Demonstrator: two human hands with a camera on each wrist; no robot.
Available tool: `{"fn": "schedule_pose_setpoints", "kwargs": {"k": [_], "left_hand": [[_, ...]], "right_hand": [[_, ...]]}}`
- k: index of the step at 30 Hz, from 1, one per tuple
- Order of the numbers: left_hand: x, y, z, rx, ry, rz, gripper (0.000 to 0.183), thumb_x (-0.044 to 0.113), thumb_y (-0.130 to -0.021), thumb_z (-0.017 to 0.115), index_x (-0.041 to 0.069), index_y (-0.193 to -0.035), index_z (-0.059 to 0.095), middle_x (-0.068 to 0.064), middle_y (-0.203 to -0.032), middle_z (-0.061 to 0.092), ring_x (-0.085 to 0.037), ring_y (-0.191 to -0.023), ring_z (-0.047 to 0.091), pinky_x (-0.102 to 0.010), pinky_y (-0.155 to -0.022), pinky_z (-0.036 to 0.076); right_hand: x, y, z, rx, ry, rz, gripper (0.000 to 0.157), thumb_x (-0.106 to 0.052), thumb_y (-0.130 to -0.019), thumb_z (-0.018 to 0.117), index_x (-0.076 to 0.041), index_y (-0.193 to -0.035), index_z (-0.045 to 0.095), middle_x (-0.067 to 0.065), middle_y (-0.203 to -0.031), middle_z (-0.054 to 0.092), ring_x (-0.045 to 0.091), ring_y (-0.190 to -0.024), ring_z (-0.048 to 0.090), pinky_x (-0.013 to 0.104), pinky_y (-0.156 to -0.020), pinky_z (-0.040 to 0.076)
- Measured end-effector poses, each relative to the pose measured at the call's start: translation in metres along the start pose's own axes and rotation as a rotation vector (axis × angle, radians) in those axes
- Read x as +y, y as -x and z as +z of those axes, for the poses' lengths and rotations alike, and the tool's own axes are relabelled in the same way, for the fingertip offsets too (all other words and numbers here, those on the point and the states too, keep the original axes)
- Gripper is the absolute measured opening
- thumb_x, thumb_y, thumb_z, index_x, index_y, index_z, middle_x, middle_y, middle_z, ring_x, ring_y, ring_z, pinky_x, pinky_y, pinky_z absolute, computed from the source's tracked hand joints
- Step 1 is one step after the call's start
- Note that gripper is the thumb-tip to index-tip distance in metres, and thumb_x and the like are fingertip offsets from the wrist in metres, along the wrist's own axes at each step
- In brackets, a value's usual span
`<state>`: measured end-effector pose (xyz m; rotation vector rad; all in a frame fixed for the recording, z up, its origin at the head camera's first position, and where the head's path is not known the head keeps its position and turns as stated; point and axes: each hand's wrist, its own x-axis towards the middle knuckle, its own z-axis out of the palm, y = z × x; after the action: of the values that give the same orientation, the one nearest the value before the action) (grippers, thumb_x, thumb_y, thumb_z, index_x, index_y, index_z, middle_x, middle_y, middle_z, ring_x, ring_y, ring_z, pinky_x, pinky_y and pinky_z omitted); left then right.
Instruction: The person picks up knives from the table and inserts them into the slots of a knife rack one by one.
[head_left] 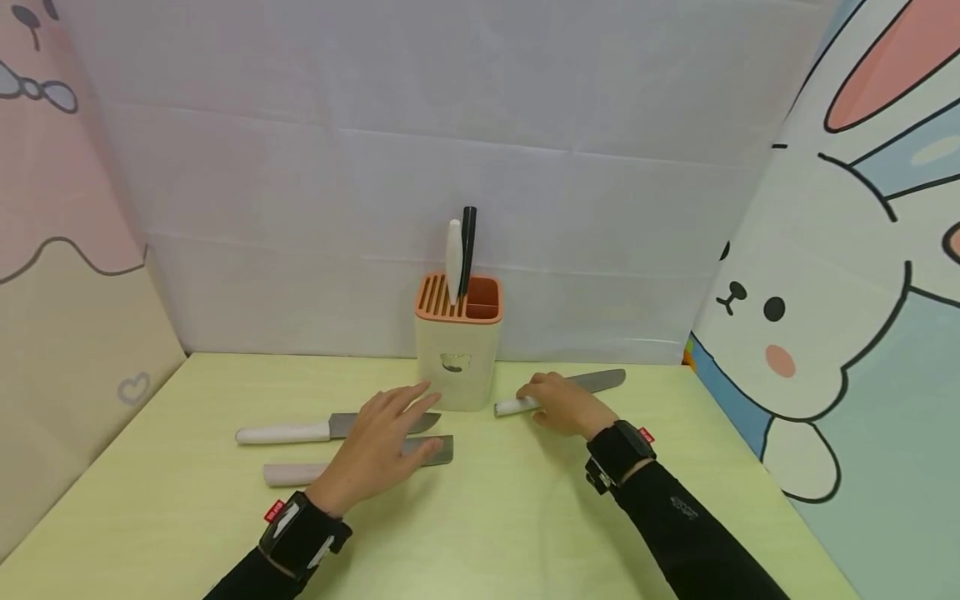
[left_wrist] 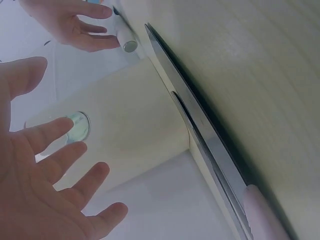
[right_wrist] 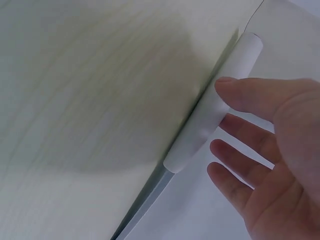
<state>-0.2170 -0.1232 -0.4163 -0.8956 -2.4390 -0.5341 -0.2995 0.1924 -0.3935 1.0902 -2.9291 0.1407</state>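
My left hand (head_left: 382, 446), fingers spread, hovers over two knives lying side by side. One is a pointed knife with a white handle (head_left: 283, 434); the nearer is a broad, square-ended knife with a pale handle (head_left: 291, 474). Part of each is hidden behind that hand in the head view. To the right, my right hand (head_left: 566, 404) holds the white handle (right_wrist: 215, 105) of a third knife lying on the table, thumb on one side and fingers at the other. Its grey blade (head_left: 600, 380) points away to the right.
A cream knife block (head_left: 459, 367) with an orange slotted top stands at the back, between the hands. A white-handled knife (head_left: 453, 254) and a black handle (head_left: 468, 242) stick up from it. Cloth screens (head_left: 315, 192) enclose the pale yellow table (head_left: 480, 542) behind and at both sides.
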Motion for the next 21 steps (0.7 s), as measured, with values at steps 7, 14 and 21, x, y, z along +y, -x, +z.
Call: {"fn": "schedule_pose_setpoints", "kwargs": {"k": [7,14,21], "left_hand": [[-0.0013,0.0001,0.0020,-0.019,0.002,-0.007,0.062,0.045,-0.092,0.061,0.012,-0.142,0.045,-0.013,-0.146,0.039,-0.034,-0.130,0.035,-0.064,-0.103,0.026],[-0.0015,-0.0004,0.0012,-0.021,0.003,-0.004,0.062,0.045,-0.092,0.062,0.013,-0.142,0.044,-0.013,-0.146,0.039,-0.033,-0.130,0.035,-0.065,-0.102,0.026],[0.0007,0.0005,0.0010,-0.016,0.012,-0.010,0.062,0.044,-0.091,0.064,0.013,-0.142,0.045,-0.013,-0.145,0.040,-0.030,-0.131,0.035,-0.064,-0.103,0.025]], "right_hand": [[0.0048,-0.0065,0.0062,0.002,0.018,-0.006,0.042,0.003,-0.081,0.072,-0.010,-0.120,0.062,0.008,-0.109,0.058,0.028,-0.104,0.054,0.041,-0.088,0.048],[0.0039,-0.0081,0.0072,0.024,-0.012,-0.042,0.039,0.007,-0.077,0.074,-0.013,-0.110,0.066,0.007,-0.100,0.060,0.024,-0.095,0.057,0.041,-0.085,0.050],[0.0046,-0.0051,0.0102,0.003,0.009,-0.034,0.039,0.006,-0.078,0.073,-0.011,-0.113,0.064,0.008,-0.099,0.060,0.025,-0.095,0.058,0.040,-0.083,0.050]]}}
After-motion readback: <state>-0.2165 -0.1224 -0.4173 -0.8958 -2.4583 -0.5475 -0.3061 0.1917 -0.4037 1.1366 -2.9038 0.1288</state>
